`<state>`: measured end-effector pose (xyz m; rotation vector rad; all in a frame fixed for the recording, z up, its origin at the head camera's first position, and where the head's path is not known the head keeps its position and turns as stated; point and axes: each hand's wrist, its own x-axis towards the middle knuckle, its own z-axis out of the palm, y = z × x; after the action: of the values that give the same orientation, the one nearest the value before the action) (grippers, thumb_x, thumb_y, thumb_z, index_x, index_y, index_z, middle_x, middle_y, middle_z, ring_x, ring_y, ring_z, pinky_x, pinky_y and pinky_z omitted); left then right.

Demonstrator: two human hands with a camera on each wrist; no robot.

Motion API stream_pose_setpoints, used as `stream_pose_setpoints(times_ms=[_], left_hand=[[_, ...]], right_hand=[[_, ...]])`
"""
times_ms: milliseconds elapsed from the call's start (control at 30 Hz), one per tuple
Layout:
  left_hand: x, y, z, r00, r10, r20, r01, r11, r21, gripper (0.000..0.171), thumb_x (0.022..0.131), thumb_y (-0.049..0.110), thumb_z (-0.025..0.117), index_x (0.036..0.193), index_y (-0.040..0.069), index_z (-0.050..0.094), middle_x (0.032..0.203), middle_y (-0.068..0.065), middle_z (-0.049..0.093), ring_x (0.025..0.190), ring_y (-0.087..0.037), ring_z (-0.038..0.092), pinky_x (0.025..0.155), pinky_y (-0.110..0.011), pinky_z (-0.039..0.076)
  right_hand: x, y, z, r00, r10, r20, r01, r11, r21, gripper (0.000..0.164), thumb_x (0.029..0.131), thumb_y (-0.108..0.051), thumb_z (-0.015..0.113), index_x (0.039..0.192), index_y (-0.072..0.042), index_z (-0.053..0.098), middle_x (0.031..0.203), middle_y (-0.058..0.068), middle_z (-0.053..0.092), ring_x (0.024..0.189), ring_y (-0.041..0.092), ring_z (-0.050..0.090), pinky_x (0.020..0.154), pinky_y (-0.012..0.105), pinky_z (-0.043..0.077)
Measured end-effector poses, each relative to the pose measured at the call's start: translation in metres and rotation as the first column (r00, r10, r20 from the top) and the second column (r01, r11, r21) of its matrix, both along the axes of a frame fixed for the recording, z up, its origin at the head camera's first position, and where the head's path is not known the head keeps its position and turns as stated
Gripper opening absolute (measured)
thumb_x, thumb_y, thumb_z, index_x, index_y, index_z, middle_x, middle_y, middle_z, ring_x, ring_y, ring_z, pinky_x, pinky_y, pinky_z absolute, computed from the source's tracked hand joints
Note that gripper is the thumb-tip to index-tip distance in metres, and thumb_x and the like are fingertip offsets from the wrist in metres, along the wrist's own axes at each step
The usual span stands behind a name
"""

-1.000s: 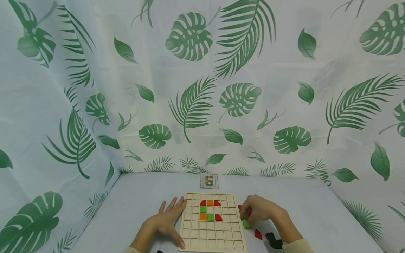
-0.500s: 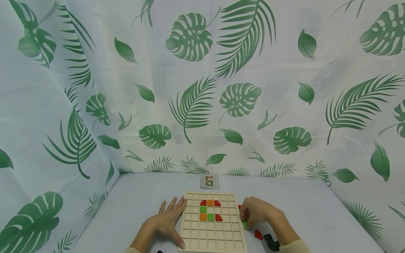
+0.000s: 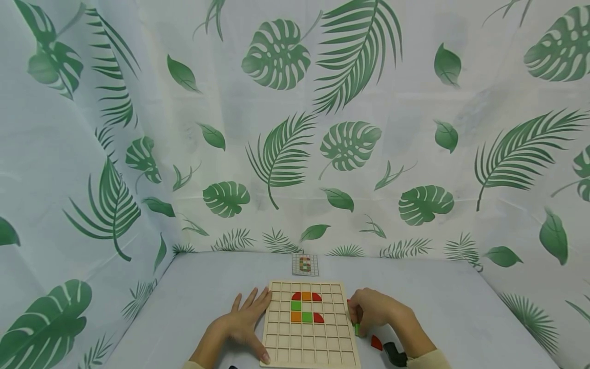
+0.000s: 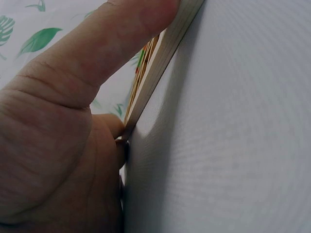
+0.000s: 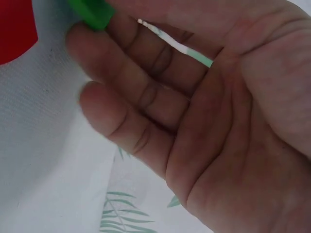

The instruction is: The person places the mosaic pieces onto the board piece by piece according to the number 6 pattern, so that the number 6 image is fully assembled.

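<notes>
A pale wooden grid board (image 3: 304, 342) lies on the table, bearing red quarter-round, orange square and green square tiles in its upper middle cells. My left hand (image 3: 241, 322) is spread along its left side, with the thumb on the near left corner and fingertips at the edge. In the left wrist view, the thumb (image 4: 112, 43) reaches the board's side (image 4: 165, 53). Right of the board, my right hand (image 3: 380, 310) pinches a green tile (image 3: 357, 329) between thumb and fingers. That green tile (image 5: 95, 12) shows at the top of the right wrist view, partly hidden by the hand.
A red quarter-round tile (image 3: 376, 342) lies just below the right hand, and another red piece (image 3: 349, 302) peeks out beside the board. Beyond the board rests a small printed card (image 3: 297, 271) with a coloured grid pattern. Leaf-printed cloth (image 3: 286, 225) encloses the table.
My right hand has shifted slightly left, and its fingers have closed in on the green tile, which now shows as a narrow strip. The left hand and board stay put.
</notes>
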<state>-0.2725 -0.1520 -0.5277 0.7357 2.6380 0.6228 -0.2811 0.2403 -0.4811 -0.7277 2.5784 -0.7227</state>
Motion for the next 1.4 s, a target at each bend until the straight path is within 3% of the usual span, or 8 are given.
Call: stream_pose_setpoints(times_ms=[267, 467, 733, 1000, 1100, 1267, 1400], left_hand=[[0.0, 0.0, 0.0, 1.0, 0.002, -0.001, -0.002, 1.0, 0.001, 0.151, 0.056, 0.067, 0.094, 0.168, 0.011, 0.01, 0.177, -0.013, 0.001, 0.162, -0.042, -0.006, 0.122, -0.074, -0.009], [0.001, 0.0, 0.001, 1.0, 0.005, 0.003, -0.005, 1.0, 0.004, 0.15, 0.056, 0.067, 0.094, 0.168, 0.011, 0.01, 0.177, -0.012, 0.001, 0.162, -0.042, -0.007, 0.122, -0.074, -0.01], [0.001, 0.001, 0.002, 1.0, 0.009, 0.012, -0.009, 1.0, 0.005, 0.15, 0.056, 0.066, 0.094, 0.168, 0.012, 0.011, 0.177, -0.012, 0.001, 0.162, -0.042, -0.007, 0.123, -0.073, -0.01], [0.001, 0.0, 0.001, 1.0, 0.002, 0.007, -0.002, 1.0, -0.002, 0.15, 0.057, 0.067, 0.094, 0.168, 0.012, 0.009, 0.177, -0.012, 0.0, 0.162, -0.042, -0.007, 0.122, -0.073, -0.009], [0.0, 0.0, 0.002, 1.0, 0.0, 0.011, 0.0, 1.0, -0.002, 0.15, 0.058, 0.067, 0.093, 0.168, 0.011, 0.008, 0.177, -0.013, 0.0, 0.162, -0.042, -0.007, 0.122, -0.074, -0.009], [0.001, 0.001, 0.002, 1.0, 0.0, 0.007, 0.0, 1.0, -0.009, 0.15, 0.058, 0.067, 0.093, 0.168, 0.011, 0.008, 0.177, -0.012, 0.0, 0.162, -0.042, -0.007, 0.123, -0.073, -0.009], [0.001, 0.002, 0.002, 1.0, -0.001, 0.008, 0.001, 1.0, -0.009, 0.15, 0.058, 0.067, 0.093, 0.168, 0.012, 0.008, 0.177, -0.012, 0.0, 0.162, -0.042, -0.006, 0.122, -0.074, -0.008]], right_hand=[[-0.003, -0.002, 0.003, 0.998, 0.047, -0.035, -0.05, 0.995, -0.089, 0.02, 0.072, 0.006, 0.077, 0.078, -0.013, 0.075, 0.069, -0.006, 0.066, 0.056, 0.004, 0.055, 0.05, 0.023, 0.046], [-0.006, -0.006, 0.005, 0.998, 0.031, -0.049, -0.038, 0.987, -0.158, 0.017, 0.08, 0.002, 0.078, 0.087, -0.014, 0.077, 0.079, -0.005, 0.068, 0.063, 0.006, 0.057, 0.052, 0.022, 0.048], [-0.005, -0.018, 0.006, 0.999, 0.04, -0.017, -0.043, 0.97, -0.24, 0.022, 0.082, 0.0, 0.082, 0.096, -0.012, 0.071, 0.096, 0.002, 0.068, 0.073, 0.012, 0.066, 0.06, 0.025, 0.056], [-0.005, -0.03, 0.001, 0.99, 0.08, -0.113, -0.112, 0.939, -0.326, 0.029, 0.089, 0.002, 0.073, 0.116, -0.005, 0.078, 0.109, 0.015, 0.075, 0.071, 0.004, 0.06, 0.062, 0.023, 0.055], [-0.004, -0.035, 0.0, 0.987, 0.064, -0.148, -0.109, 0.942, -0.318, 0.023, 0.091, -0.003, 0.076, 0.113, -0.006, 0.078, 0.104, 0.009, 0.077, 0.072, 0.004, 0.063, 0.064, 0.023, 0.056], [-0.002, -0.046, -0.004, 0.975, 0.042, -0.22, -0.111, 0.944, -0.311, 0.012, 0.089, -0.011, 0.082, 0.095, -0.018, 0.075, 0.086, -0.009, 0.075, 0.074, 0.002, 0.065, 0.067, 0.023, 0.057], [0.001, -0.057, -0.007, 0.978, 0.056, -0.199, -0.128, 0.92, -0.371, 0.016, 0.09, -0.011, 0.082, 0.093, -0.019, 0.069, 0.088, -0.006, 0.074, 0.075, 0.004, 0.068, 0.067, 0.023, 0.058]])
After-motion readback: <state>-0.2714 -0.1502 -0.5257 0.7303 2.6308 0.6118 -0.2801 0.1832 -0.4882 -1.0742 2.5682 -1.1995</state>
